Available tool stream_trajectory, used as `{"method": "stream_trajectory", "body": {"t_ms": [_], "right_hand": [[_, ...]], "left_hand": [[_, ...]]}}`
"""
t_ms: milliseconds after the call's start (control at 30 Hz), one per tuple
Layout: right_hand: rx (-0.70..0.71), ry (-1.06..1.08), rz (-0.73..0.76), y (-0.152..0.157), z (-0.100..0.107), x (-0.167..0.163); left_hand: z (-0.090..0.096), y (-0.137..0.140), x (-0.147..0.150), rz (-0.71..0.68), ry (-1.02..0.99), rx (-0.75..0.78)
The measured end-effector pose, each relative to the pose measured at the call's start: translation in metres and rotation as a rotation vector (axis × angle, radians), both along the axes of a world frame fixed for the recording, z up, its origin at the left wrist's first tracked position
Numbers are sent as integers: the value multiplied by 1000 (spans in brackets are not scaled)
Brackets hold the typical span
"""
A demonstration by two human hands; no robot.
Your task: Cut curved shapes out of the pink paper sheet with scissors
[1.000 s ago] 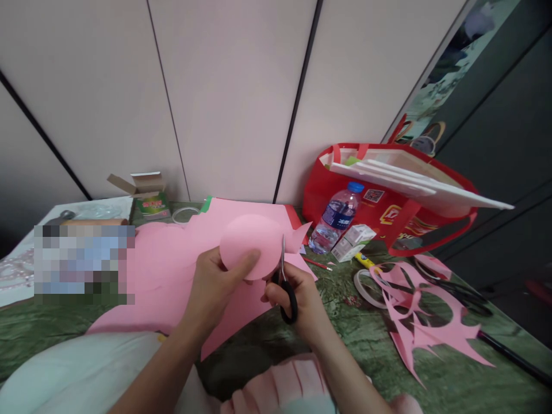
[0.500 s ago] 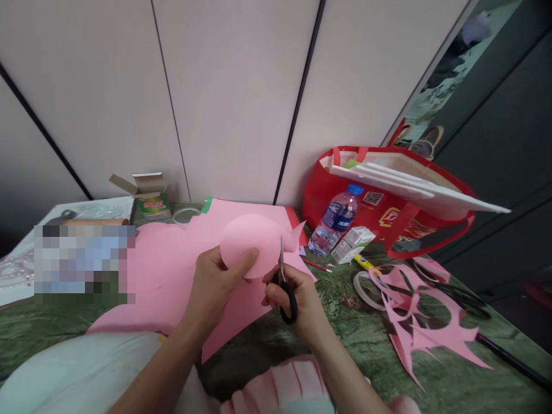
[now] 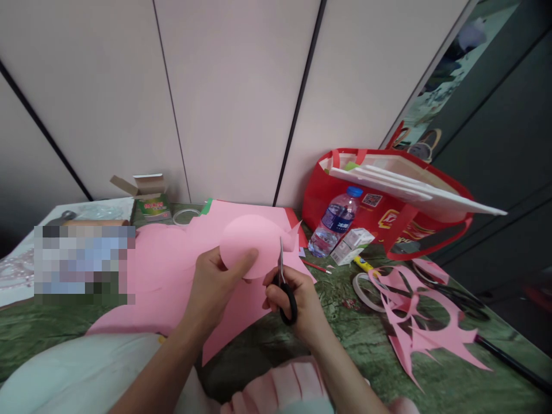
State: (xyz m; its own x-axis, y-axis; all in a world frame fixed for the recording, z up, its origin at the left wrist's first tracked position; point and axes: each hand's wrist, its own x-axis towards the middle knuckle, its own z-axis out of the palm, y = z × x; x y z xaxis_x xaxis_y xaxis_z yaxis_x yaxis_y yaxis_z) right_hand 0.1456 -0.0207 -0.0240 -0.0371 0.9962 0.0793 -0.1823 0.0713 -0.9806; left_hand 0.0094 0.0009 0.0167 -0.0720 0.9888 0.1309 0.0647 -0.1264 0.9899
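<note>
- The tabletop [image 3: 360,339] is dark green with a mottled, marble-like pattern; its right edge runs on a slant.
- Pale, smooth wall panels [image 3: 233,103] with dark upright seams stand behind it, and a dark surface [image 3: 509,178] stands at the right.
- The left hand [image 3: 215,276] is closed on a flat, matte round paper [image 3: 248,236], thumb on its face and fingers beneath; the paper is held up over the middle of the work area.
- The right hand [image 3: 297,293] is wrapped around the black handles of the scissors [image 3: 283,285]; the metal blades point away from the person at the round paper's right edge, beside a sharp-cornered strip.
- Large pink sheets [image 3: 241,313] lie below and to the left, partly overlapping.
- Curved, pointed pink scraps [image 3: 442,336] lie at the right, overlapping a tape roll [image 3: 357,290].
- A glossy red bag [image 3: 317,195] holds thin white boards [image 3: 397,184]; a clear, blue-capped bottle [image 3: 332,227] and a boxy carton [image 3: 352,246] are in front of it.
- A small card box [image 3: 154,208] stands open-flapped near the wall.
</note>
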Motion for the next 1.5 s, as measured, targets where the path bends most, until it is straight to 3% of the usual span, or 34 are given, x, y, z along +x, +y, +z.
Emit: {"method": "stream_trajectory", "body": {"t_ms": [467,733,900,1133,1500], "right_hand": [[-6,4,10,0,0,0],[-28,18,32,-2,-5,-8],[-52,11,56,-2,-6,-11],[53,40,20,2,-4,-5],[52,-4,20,2,-3,-2]], "left_hand": [[1,0,0,29,-38,1],[3,-2,6,-159,-325,-87],[3,-3,6,-154,-189,-104],[3,-3,6,-49,-18,-110],[4,-3,6,-64,13,-106]]}}
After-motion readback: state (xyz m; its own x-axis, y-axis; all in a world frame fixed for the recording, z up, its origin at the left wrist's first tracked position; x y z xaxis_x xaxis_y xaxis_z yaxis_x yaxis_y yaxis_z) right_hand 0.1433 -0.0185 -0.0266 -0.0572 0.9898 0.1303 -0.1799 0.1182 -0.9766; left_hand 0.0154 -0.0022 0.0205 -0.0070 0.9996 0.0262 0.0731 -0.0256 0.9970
